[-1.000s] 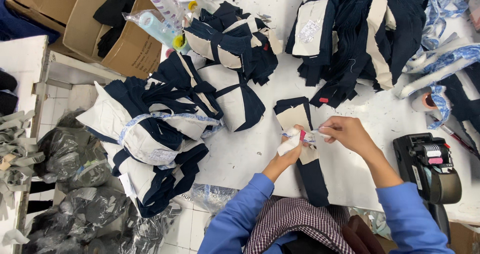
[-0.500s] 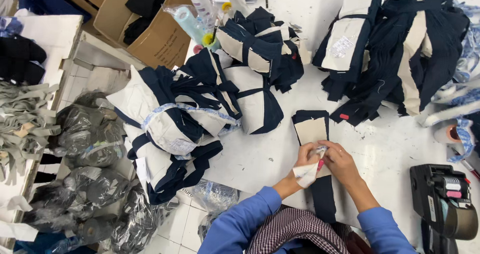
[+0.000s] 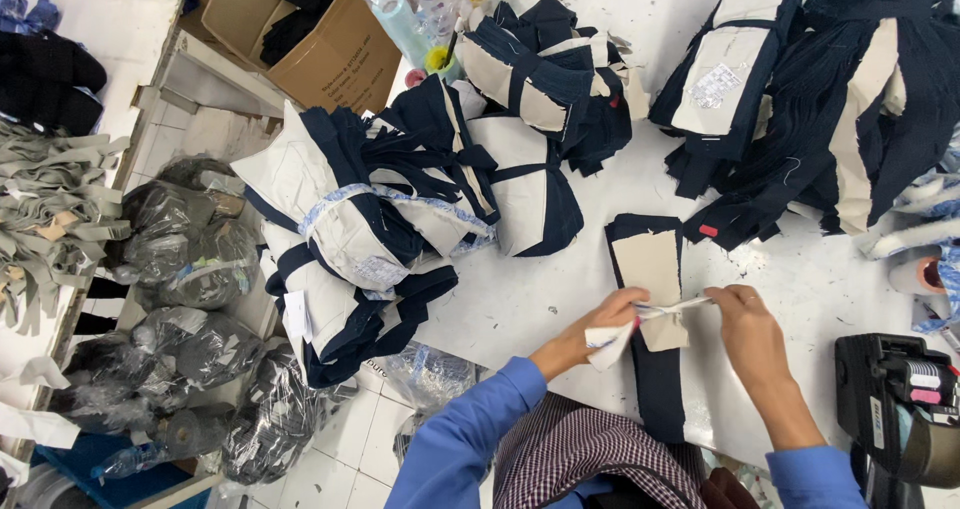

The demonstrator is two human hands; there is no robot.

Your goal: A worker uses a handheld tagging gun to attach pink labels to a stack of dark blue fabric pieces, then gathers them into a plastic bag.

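On the white table [image 3: 520, 299] the left hand [image 3: 605, 321] pinches one end of a thin pale strip [image 3: 672, 309], with a white scrap hanging below its fingers. The strip runs sideways across a navy and cream fabric stack [image 3: 648, 299] whose long axis points away from the person. The right hand [image 3: 745, 327] pinches the strip's other end, both hands equally near

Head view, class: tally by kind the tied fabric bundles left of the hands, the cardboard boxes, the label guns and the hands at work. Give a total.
Tied navy-and-cream fabric bundles: 3, upper, large left, lower
Cardboard box: 1
Label gun: 1
Hands: 2, left hand, right hand, both pulling a strip over a navy piece
Total: 7
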